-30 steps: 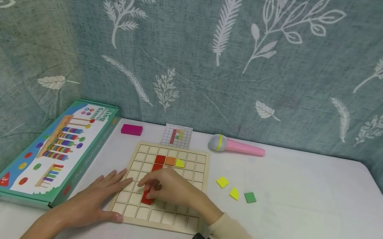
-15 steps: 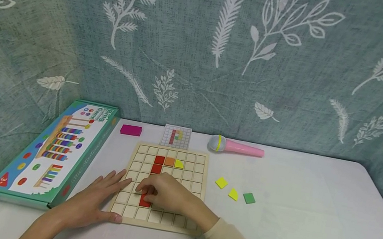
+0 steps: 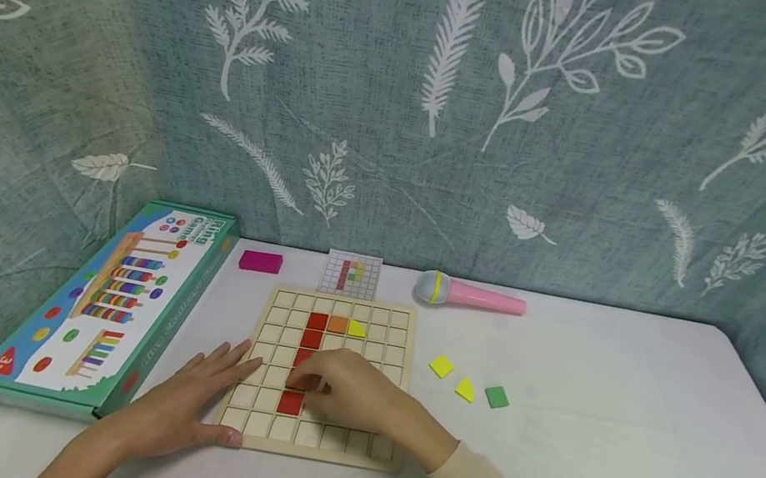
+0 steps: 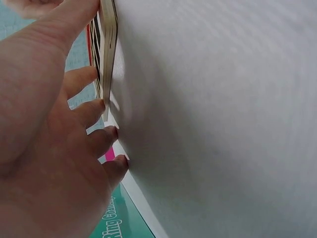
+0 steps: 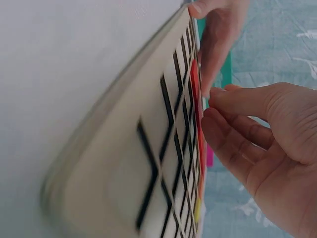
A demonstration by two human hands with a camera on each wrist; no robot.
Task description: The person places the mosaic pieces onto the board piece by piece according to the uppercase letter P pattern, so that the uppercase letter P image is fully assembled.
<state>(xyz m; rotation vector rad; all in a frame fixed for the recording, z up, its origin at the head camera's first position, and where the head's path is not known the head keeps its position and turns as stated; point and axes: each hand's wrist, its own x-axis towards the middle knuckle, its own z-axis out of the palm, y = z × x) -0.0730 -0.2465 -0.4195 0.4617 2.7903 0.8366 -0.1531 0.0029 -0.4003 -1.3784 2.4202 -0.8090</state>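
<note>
A wooden grid board [image 3: 271,427] lies on the table, with a column of red square tiles [image 3: 290,403] set in its cells. An orange tile [image 3: 337,324] and a yellow rounded tile [image 3: 356,328] continue the top row to the right. My left hand [image 3: 188,401] rests along the board's left edge, fingers spread and thumb on the lower left corner. Over the board's middle, right of the red column, is my right hand [image 3: 346,389]; its fingers are loosely bent. In the right wrist view nothing shows between the thumb and fingertips [image 5: 214,121]. Part of the column is hidden behind it.
Right of the board lie two yellow tiles [image 3: 441,366] and a green tile [image 3: 497,397]. Behind it are a pattern card [image 3: 351,275], a magenta block [image 3: 261,262] and a pink toy microphone [image 3: 483,297]. A game box [image 3: 106,303] stands at the left.
My right hand moved slightly left and down over the red column, then back right, uncovering more of the red tiles. My left hand stays where it was.
</note>
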